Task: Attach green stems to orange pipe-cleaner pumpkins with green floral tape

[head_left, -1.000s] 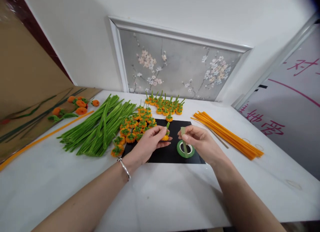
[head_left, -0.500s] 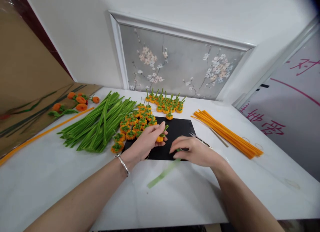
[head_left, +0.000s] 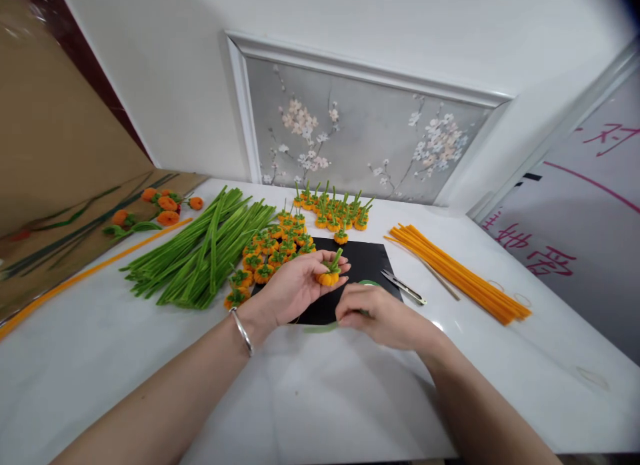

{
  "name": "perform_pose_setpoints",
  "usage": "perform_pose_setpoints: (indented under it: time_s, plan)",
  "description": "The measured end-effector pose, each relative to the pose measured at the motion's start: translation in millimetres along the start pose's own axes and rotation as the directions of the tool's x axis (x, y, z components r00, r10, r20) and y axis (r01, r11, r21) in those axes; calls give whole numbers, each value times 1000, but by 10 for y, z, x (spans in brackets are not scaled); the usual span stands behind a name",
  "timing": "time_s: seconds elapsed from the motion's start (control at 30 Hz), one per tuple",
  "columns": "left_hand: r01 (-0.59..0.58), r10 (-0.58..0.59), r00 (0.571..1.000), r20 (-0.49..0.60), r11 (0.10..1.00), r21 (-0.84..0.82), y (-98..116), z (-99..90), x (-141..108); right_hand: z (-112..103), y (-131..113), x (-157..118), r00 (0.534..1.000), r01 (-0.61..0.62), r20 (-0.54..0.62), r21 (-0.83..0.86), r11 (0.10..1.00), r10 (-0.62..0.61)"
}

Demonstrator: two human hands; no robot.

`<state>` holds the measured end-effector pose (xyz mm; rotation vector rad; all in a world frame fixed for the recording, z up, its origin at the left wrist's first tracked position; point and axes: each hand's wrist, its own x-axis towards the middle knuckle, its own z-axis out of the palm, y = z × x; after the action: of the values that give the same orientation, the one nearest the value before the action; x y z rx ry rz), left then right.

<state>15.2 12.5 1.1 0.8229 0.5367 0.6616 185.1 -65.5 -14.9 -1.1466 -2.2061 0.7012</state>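
Observation:
My left hand (head_left: 295,285), palm turned up, holds a small orange fuzzy pumpkin (head_left: 328,278) by its fingers, its green stem pointing up. Close beside it, my right hand (head_left: 367,311) is closed on green tape (head_left: 323,328), whose loose strip trails to the left under the pumpkin. Part of a green roll edge (head_left: 370,283) shows behind the knuckles; the rest is hidden. Both hands are over the near part of a black mat (head_left: 367,255). More finished-looking pumpkins (head_left: 277,245) crowd left of the mat, partly on it.
Scissors (head_left: 404,288) lie at the mat's right edge. Orange pipe cleaners (head_left: 460,271) are bundled farther right, with a thin stick (head_left: 435,275) alongside. Green pipe cleaners (head_left: 200,251) are heaped left. Stemmed pumpkins (head_left: 335,211) stand at the back. Orange flowers (head_left: 167,205) rest on brown paper.
My left hand has opened a little and turned, showing more of the pumpkin. My right hand's fingers have closed together on the tape, and its strip has swung up towards the mat.

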Motion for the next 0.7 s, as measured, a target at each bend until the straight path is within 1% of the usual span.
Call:
perform_pose_setpoints:
  time_s: [0.07, 0.1, 0.17, 0.2, 0.23, 0.3, 0.37, 0.47, 0.53, 0.6, 0.7]
  plan:
    - [-18, 17, 999, 31, 999, 43, 15, 6, -9, -67, 64, -25, 991, -31, -119, 245, 969, 62]
    - [-36, 32, 999, 44, 996, 76, 17, 6, -9, -89, 94, -37, 982, -46, -154, 373, 927, 111]
    - [-89, 77, 994, 73, 981, 170, 7, -2, -2, -101, 145, -51, 958, -64, -192, 585, 809, 215]
    - [-117, 98, 991, 91, 966, 229, -3, -8, 3, -92, 164, -49, 943, -59, -210, 655, 753, 257]
    - [-139, 112, 988, 108, 947, 290, -14, -15, 9, -75, 178, -40, 928, -44, -237, 696, 717, 287]
    - [-172, 126, 983, 137, 898, 406, -34, -26, 17, -26, 193, -5, 892, 1, -311, 728, 686, 328]
    - [-207, 151, 977, 150, 841, 501, -40, -25, 14, 27, 189, 43, 853, 22, -367, 736, 676, 371]
    - [-261, 211, 965, 156, 734, 627, -18, 0, -9, 85, 157, 101, 793, -1, -417, 727, 687, 443]
    - [-283, 234, 958, 165, 681, 675, -1, 28, -26, 103, 127, 121, 765, -27, -442, 705, 709, 468]
    - [-291, 234, 956, 177, 673, 680, 5, 56, -38, 111, 102, 129, 754, -48, -450, 689, 723, 479]
    - [-278, 222, 960, 169, 717, 639, -9, 87, -41, 117, 82, 134, 753, -71, -439, 686, 724, 491]
